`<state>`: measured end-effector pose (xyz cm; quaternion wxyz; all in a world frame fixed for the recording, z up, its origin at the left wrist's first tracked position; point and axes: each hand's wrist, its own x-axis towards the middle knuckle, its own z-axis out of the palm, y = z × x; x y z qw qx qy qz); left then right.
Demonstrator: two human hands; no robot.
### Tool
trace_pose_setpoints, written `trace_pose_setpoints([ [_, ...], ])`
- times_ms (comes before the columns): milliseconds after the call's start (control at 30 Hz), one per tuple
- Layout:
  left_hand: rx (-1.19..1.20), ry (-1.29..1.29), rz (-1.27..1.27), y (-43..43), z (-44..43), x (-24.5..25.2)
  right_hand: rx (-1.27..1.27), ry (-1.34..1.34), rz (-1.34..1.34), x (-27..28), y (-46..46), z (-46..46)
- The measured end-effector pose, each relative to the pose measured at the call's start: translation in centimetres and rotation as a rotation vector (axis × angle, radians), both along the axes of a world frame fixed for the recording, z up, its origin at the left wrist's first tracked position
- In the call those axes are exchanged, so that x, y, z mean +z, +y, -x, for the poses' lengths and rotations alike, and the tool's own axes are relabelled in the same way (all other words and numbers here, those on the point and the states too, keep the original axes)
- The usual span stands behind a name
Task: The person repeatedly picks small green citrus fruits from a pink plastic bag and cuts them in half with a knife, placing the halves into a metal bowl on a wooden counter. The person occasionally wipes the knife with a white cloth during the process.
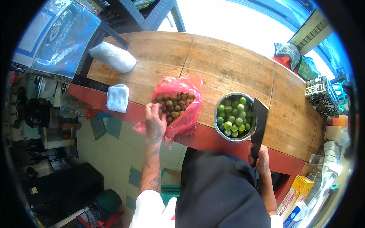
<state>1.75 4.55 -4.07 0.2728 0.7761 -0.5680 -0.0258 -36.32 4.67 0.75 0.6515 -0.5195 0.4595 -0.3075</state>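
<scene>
A thin red plastic bag lies open near the table's front edge, full of small round brownish fruits. My left hand is at the left side of the bag's mouth, its bent fingers against the fruits. Whether the fingertips grip one is hidden. To the right stands a round metal pot holding small green citrus fruits, apparently calamansi. My right hand grips the handle of a wide dark-bladed knife. Its blade points away from me, overlapping the pot's right rim from this view.
On the wooden table, a folded white cloth and a clear plastic-wrapped roll sit to the left. A patterned tip box stands at the far right, with yellow cartons nearer me. A black apron covers my front.
</scene>
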Motion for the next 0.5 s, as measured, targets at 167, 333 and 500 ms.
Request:
trace_pose_setpoints([
  [167,0.027,0.269,-0.111,1.3,-0.8,1.5,0.101,0.015,-0.026,-0.8,0.8,0.6],
  [333,-0.293,1.526,0.134,1.8,4.4,3.2,0.151,0.091,0.024,-0.2,0.4,0.0],
  [500,-0.518,2.040,0.075,0.2,12.0,2.5,0.118,0.105,0.038,1.3,0.1,-1.1],
])
